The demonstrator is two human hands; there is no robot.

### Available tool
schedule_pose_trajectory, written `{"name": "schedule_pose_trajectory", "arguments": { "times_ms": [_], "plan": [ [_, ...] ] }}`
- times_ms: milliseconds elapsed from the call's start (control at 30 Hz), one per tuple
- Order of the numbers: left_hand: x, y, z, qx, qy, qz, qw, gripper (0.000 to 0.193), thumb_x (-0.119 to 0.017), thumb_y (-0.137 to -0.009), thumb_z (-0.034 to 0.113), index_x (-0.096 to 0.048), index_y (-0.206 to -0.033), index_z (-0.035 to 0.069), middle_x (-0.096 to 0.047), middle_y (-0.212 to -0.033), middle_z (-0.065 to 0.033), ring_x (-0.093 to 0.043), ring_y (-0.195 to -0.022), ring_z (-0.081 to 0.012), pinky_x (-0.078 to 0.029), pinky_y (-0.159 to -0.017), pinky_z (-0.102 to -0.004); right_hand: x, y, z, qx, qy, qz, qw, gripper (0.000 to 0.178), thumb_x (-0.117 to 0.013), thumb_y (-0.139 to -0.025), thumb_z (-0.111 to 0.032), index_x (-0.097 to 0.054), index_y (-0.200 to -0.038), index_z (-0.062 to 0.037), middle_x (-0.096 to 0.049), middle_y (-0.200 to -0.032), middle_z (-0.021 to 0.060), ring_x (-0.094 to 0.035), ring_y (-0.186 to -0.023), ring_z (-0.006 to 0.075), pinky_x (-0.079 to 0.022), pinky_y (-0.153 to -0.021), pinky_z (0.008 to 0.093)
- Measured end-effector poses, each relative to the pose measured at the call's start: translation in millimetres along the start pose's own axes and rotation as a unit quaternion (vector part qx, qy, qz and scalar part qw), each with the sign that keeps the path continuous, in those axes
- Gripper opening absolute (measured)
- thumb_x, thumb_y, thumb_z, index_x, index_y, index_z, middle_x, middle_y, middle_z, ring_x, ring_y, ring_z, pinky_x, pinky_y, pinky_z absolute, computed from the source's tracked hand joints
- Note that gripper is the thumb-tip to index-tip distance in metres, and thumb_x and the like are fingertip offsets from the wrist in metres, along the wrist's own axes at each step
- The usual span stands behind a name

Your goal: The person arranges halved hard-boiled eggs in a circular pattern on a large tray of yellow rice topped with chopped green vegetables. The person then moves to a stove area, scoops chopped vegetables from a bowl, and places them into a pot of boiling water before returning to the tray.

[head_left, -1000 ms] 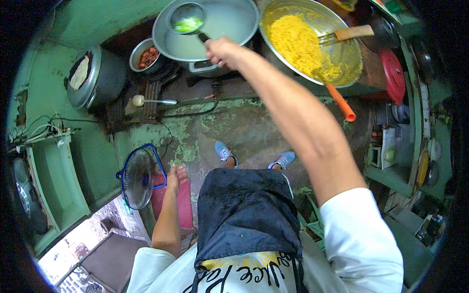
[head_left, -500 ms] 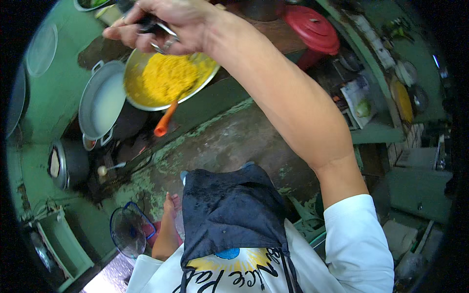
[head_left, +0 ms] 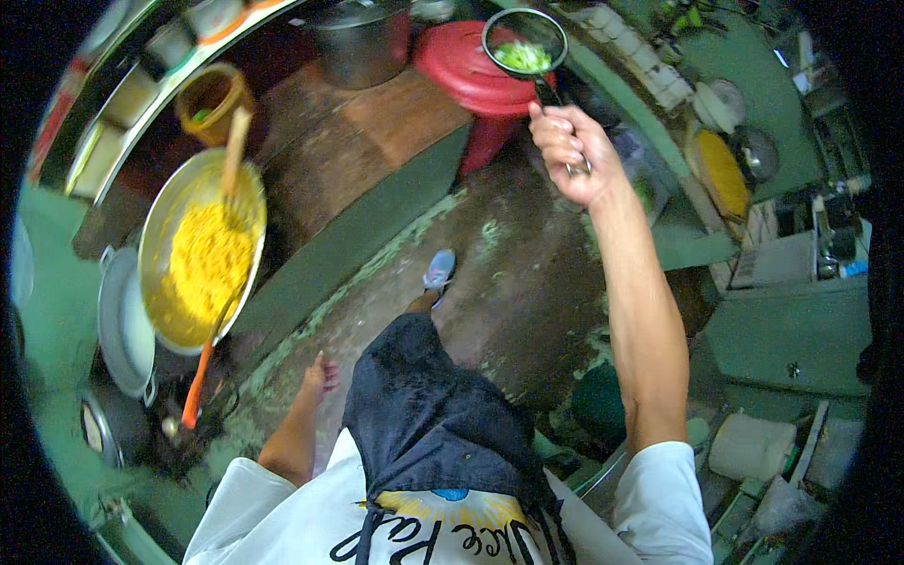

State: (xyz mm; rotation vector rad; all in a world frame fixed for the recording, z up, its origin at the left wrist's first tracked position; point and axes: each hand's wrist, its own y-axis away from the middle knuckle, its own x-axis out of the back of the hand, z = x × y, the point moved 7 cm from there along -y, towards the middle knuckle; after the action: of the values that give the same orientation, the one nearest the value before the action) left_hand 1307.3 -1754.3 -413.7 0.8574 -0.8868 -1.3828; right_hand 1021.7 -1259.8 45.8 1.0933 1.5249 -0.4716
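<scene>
My right hand [head_left: 576, 155] grips the black handle of a small round strainer [head_left: 511, 30], held out ahead over the red lidded bin. Chopped pale green vegetables [head_left: 521, 58] lie in its mesh. My left hand [head_left: 323, 373] hangs low beside my body, its fingers loosely stretched and nothing seen in them. To the left, a wide metal basin [head_left: 160, 250] holds a yellow, shredded-looking food [head_left: 207, 264]. An orange-handled utensil [head_left: 197, 386] and a wooden-handled one [head_left: 235, 160] rest in it. Both lie apart from my hands.
A pot with whitish liquid [head_left: 116, 311] stands beside the basin, near a dark lidded pot [head_left: 111, 428]. An orange-brown bucket [head_left: 212, 108] and a large grey pot [head_left: 361, 47] sit on the brown counter [head_left: 330, 132]. The red bin [head_left: 461, 61] stands at the counter's end.
My right hand has swung right with the strainer, from above the basin to over the red bin. My view has turned right, and one foot is now stepping forward. My left hand still hangs low.
</scene>
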Motion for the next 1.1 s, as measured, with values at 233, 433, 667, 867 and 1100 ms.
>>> {"name": "schedule_pose_trajectory", "arguments": {
  "times_ms": [233,433,667,867,1100],
  "plan": [
    [-110.9,-110.1,120.8,0.070,0.022,-0.205,0.976,0.059,-0.045,-0.090,0.070,-0.061,-0.097,0.014,-0.061,-0.085,-0.0047,-0.057,-0.074,-0.0213,-0.049,-0.063,-0.0470,90.2,122.7,-259.7,0.189,0.004,0.107,0.976,0.024,-0.048,-0.098,-0.012,-0.050,-0.117,0.0026,-0.043,-0.067,-0.0018,-0.038,-0.046,0.0058,-0.034,-0.035,0.0215],
    [-228.0,-152.4,328.4,-0.051,-0.114,-0.141,0.982,0.055,-0.045,-0.092,0.066,-0.062,-0.109,0.016,-0.065,-0.106,-0.0040,-0.060,-0.097,-0.0236,-0.050,-0.077,-0.0550,178.2,356.2,-409.5,0.371,0.205,0.494,0.759,0.026,-0.047,-0.093,-0.015,-0.037,-0.068,-0.0149,-0.033,-0.054,-0.0065,-0.028,-0.041,0.0060,-0.025,-0.036,0.0222],
    [-288.3,-229.5,463.9,0.053,-0.213,-0.269,0.938,0.051,-0.052,-0.092,0.056,-0.055,-0.131,0.022,-0.059,-0.130,0.0012,-0.055,-0.119,-0.0245,-0.045,-0.096,-0.0605,231.7,443.7,-429.5,0.343,0.226,0.670,0.618,0.025,-0.041,-0.093,-0.019,-0.042,-0.068,-0.0159,-0.034,-0.051,-0.0044,-0.029,-0.039,0.0089,-0.025,-0.035,0.0246],
    [-403.6,-205.7,511.1,-0.019,-0.168,-0.295,0.940,0.053,-0.052,-0.092,0.058,-0.056,-0.129,0.021,-0.059,-0.131,-0.0015,-0.057,-0.115,-0.0229,-0.048,-0.091,-0.0533,337.1,404.4,-442.7,0.406,0.282,0.611,0.618,0.022,-0.043,-0.095,-0.025,-0.047,-0.077,-0.0141,-0.039,-0.055,-0.0030,-0.034,-0.041,0.0100,-0.028,-0.036,0.0264],
    [-648.4,-65.0,639.9,-0.218,-0.151,-0.342,0.902,0.056,-0.050,-0.095,0.056,-0.055,-0.123,0.008,-0.063,-0.123,-0.0105,-0.059,-0.115,-0.0248,-0.048,-0.093,-0.0464,373.8,420.2,-502.4,0.418,0.218,0.560,0.681,0.023,-0.043,-0.098,-0.032,-0.053,-0.089,-0.0129,-0.043,-0.059,-0.0034,-0.039,-0.043,0.0096,-0.032,-0.037,0.0267]
  ]
}}
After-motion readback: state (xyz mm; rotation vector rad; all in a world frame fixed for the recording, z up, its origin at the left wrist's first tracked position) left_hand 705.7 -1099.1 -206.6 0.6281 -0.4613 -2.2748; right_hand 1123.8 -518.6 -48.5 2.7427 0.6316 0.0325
